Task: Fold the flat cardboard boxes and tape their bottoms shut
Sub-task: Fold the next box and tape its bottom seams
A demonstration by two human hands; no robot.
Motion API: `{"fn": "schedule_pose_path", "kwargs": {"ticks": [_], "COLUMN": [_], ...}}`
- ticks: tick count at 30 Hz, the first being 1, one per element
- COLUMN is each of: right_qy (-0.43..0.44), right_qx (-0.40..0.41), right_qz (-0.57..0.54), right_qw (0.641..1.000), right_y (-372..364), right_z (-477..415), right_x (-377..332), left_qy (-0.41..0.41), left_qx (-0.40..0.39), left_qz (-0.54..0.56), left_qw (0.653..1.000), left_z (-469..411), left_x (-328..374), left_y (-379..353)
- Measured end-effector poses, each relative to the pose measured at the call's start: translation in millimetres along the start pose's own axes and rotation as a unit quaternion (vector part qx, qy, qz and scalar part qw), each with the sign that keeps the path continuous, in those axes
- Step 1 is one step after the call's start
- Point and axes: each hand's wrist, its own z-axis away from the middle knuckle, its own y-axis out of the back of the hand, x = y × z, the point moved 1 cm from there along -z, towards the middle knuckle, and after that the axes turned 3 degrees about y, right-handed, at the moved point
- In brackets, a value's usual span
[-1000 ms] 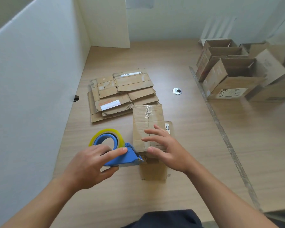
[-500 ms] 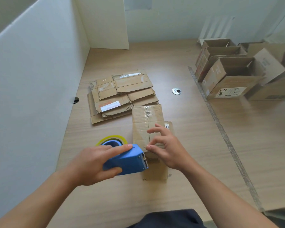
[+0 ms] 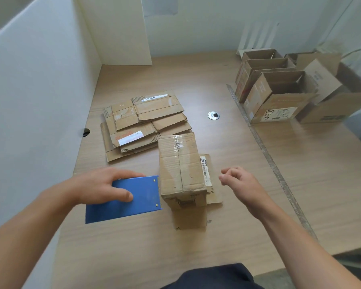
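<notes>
I make out only "FX" on the flat cardboard stack [image 3: 142,126] at eleven o'clock. The barcode label [image 3: 204,171] on the folded box [image 3: 179,163] and the white label [image 3: 279,114] on the open box [image 3: 265,94] at two o'clock are illegible.

1. The wooden table [image 3: 196,76] has a round metal grommet [image 3: 213,115] set in it.
2. Left of the grommet lies a stack of flat cardboard boxes [image 3: 142,126].
3. Nearer the person than the grommet, slightly left, stands a folded box [image 3: 180,170].
4. Right of the grommet stand open boxes [image 3: 275,97].
</notes>
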Motion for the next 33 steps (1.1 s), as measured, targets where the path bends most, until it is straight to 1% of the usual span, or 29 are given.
{"fn": "schedule_pose_path", "kwargs": {"ticks": [3, 6, 12, 15, 17, 21, 24, 26, 28, 31, 33], "right_qy": [-0.016, -0.034, -0.057, -0.108, -0.149, -0.23, -0.25, -0.241, -0.214, -0.116, -0.048], "right_qx": [0.004, 0.011, 0.021, 0.005, -0.009, -0.043, -0.059, -0.056, -0.044, -0.004, -0.005], "right_qz": [0.029, 0.05, 0.063, 0.057, 0.041, -0.022, -0.014, 0.005, 0.025, 0.1, 0.155], "right_qw": [0.999, 0.998, 0.996, 0.993, 0.988, 0.972, 0.966, 0.969, 0.975, 0.988, 0.987], "right_y": [-5.1, -6.9, -14.1, -19.1, -21.9, -25.5, -29.2, -30.7, -32.1, -33.2, -33.3], "right_z": [-0.4, 0.9, -3.7, -7.2, -8.3, -8.3, -7.2, -7.5, -6.4, -3.8, -1.6], "right_x": [2.5, 6.6, 13.4, 20.6, 25.4, 32.3, 31.1, 31.5, 31.2, 37.2, 39.0], "left_qy": [0.031, 0.044, 0.079, 0.098, 0.109, 0.114, 0.112, 0.112, 0.11, 0.107, 0.11], "left_qx": [-0.022, -0.04, -0.047, -0.056, -0.049, -0.061, -0.065, -0.063, -0.064, -0.064, -0.061], "left_qz": [-0.005, -0.006, -0.008, -0.021, -0.025, -0.011, -0.005, -0.002, 0.002, 0.0, -0.001], "left_qw": [0.999, 0.998, 0.996, 0.993, 0.993, 0.992, 0.992, 0.992, 0.992, 0.992, 0.992], "left_z": [-5.3, -8.9, -21.3, -28.7, -34.1, -45.0, -49.3, -50.6, -51.1, -51.3, -50.9], "left_x": [2.6, 3.1, 2.4, -0.5, 0.4, 6.0, 5.4, 2.0, -0.5, 0.4, 2.2], "left_y": [0.9, 0.0, 0.5, -0.8, -2.5, -11.1, -14.0, -14.5, -15.1, -16.6, -18.1]}}
